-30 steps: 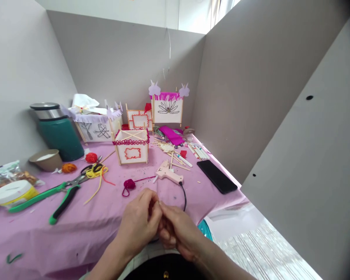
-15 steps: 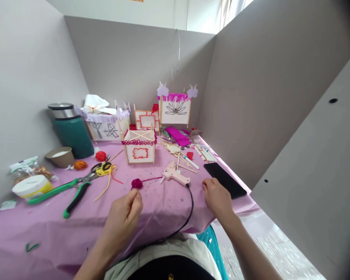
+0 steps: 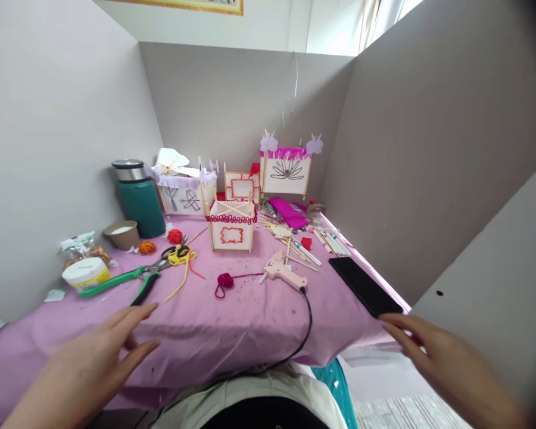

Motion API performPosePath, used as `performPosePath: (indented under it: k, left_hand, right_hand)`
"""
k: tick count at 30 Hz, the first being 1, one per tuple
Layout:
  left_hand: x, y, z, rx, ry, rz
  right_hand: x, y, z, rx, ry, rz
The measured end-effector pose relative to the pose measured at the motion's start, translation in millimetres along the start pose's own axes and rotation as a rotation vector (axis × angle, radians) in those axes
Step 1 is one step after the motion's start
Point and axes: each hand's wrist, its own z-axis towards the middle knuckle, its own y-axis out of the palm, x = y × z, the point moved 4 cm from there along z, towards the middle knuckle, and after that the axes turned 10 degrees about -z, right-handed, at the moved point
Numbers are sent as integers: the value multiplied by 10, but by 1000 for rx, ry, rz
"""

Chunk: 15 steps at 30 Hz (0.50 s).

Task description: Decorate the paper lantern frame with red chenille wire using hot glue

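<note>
My left hand (image 3: 102, 351) hangs over the front left of the pink cloth, fingers apart and holding nothing, just in front of green-handled pliers (image 3: 116, 281). My right hand (image 3: 433, 351) is at the front right, its fingertips by the near corner of a black phone (image 3: 364, 285); thumb and fingers are apart, with nothing seen between them. Between the hands lie a crimson yarn ball (image 3: 226, 280) and a pale pink glue gun (image 3: 283, 271) with a black cord. Behind them stands a small stick-framed white box (image 3: 231, 229) with crimson looped trim.
A green bottle (image 3: 140, 202), a brown cup (image 3: 121, 234) and a white-lidded tub (image 3: 86, 273) stand at the left. A lotus panel (image 3: 286, 171) is at the back, with sticks and markers (image 3: 310, 251) before it. Grey partitions (image 3: 250, 95) enclose the table.
Both hands have moved apart, the left one leftward and the right one rightward, and their fingers have opened. The view has shifted, so the table items appear further right.
</note>
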Motion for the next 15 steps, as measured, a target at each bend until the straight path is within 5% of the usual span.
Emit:
performPosePath:
  k: [2,4,7,11,15]
  left_hand:
    - [316,279,43,-141,49,-148]
    - [690,619,87,-256,75,-345]
    - [1068,1097,124,-370,-85,-712]
    - [1127,1414,126,-334,-280,-1131]
    - [985,1480,112,-337,-381,-1198]
  right_hand:
    - [-537,86,14,58,-94,278]
    - [-1145,265,8,-109,-227,547]
    - [-1771,460,11,-193,-327,774]
    - [-1952,648,41,-326,-267,1076]
    - [-1912,740,5,-480,-235,1142]
